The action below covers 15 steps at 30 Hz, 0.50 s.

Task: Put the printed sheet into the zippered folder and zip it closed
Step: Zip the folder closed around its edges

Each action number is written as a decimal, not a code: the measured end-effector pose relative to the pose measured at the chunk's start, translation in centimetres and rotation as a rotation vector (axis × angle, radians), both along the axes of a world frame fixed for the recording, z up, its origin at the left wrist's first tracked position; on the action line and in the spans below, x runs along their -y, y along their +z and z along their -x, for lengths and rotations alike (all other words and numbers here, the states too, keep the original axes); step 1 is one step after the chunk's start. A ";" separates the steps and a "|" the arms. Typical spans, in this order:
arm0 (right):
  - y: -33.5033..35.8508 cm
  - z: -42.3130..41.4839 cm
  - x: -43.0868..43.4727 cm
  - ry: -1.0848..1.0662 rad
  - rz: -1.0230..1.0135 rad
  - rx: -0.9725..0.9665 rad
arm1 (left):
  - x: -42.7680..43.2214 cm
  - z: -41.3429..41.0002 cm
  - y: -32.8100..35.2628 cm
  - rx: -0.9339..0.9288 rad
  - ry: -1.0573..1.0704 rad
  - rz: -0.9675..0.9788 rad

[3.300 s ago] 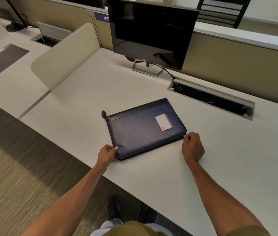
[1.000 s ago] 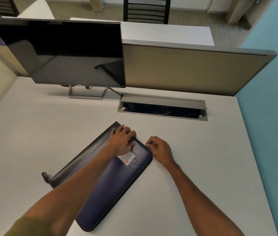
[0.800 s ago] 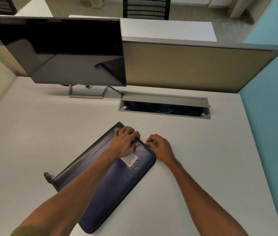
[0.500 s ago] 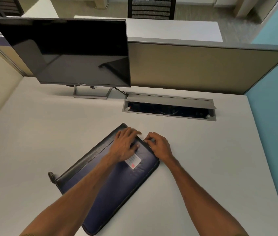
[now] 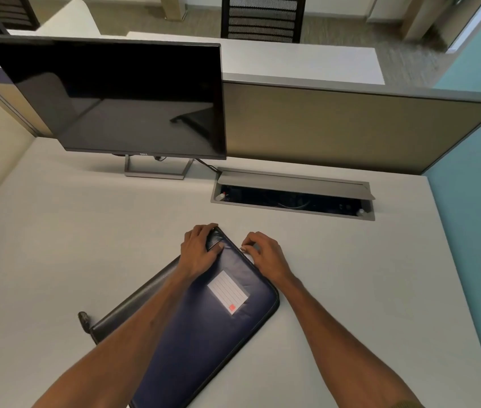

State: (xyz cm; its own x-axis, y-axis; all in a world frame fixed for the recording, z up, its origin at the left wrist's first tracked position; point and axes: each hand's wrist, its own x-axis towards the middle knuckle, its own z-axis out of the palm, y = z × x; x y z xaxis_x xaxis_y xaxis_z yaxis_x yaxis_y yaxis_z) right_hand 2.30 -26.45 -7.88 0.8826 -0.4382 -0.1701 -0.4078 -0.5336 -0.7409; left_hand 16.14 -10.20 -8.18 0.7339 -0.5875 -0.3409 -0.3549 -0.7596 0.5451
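One pale table [image 5: 86, 245] carries all that you see, and the dark blue folder [image 5: 204, 334] lies flat on it, turned at a slant, its near end running out of the bottom of your view. Beyond the folder, along the back of the table, stands a tan partition panel [image 5: 336, 128]. Beyond the folder and to its left, a dark monitor [image 5: 121, 95] rests on a thin metal stand. Just beyond the folder's far corner, a cable hatch [image 5: 292, 184] sits sunk in the table with its lid propped up.

The folder's cover lies down, so what it holds is hidden from you. Your left forearm crosses over the folder, and your left hand [image 5: 199, 250] grips its far corner, fingers curled over the edge and thumb laid on the cover. Your right hand [image 5: 264, 253] sits on the table just beside the folder's right edge, near that same corner, fingers curled in and pinching the small silver zipper pull [image 5: 243, 248].

A white lined label [image 5: 227, 291] with a red mark lies on the folder's cover, just behind your left hand. A short dark strap [image 5: 83, 319] sticks out from the folder's left corner onto the table.
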 end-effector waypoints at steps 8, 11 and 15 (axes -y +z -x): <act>0.4 -4.9 -0.6 0.028 0.079 -0.016 | -0.6 -0.1 -0.2 0.017 -0.024 -0.019; 0.7 -6.3 -0.9 0.036 0.138 -0.040 | -0.7 -0.1 -0.2 0.015 -0.035 -0.026; 0.8 -7.1 -1.5 0.023 0.190 -0.059 | -0.7 0.1 0.1 -0.004 -0.068 -0.057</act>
State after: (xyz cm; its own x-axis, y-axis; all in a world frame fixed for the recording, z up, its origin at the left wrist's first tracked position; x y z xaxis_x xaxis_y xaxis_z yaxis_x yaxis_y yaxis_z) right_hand 9.35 -24.92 -7.10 0.8836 -0.4473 -0.1383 -0.4338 -0.6712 -0.6010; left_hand 16.05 -9.51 -8.11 0.6914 -0.6159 -0.3778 -0.4049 -0.7633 0.5034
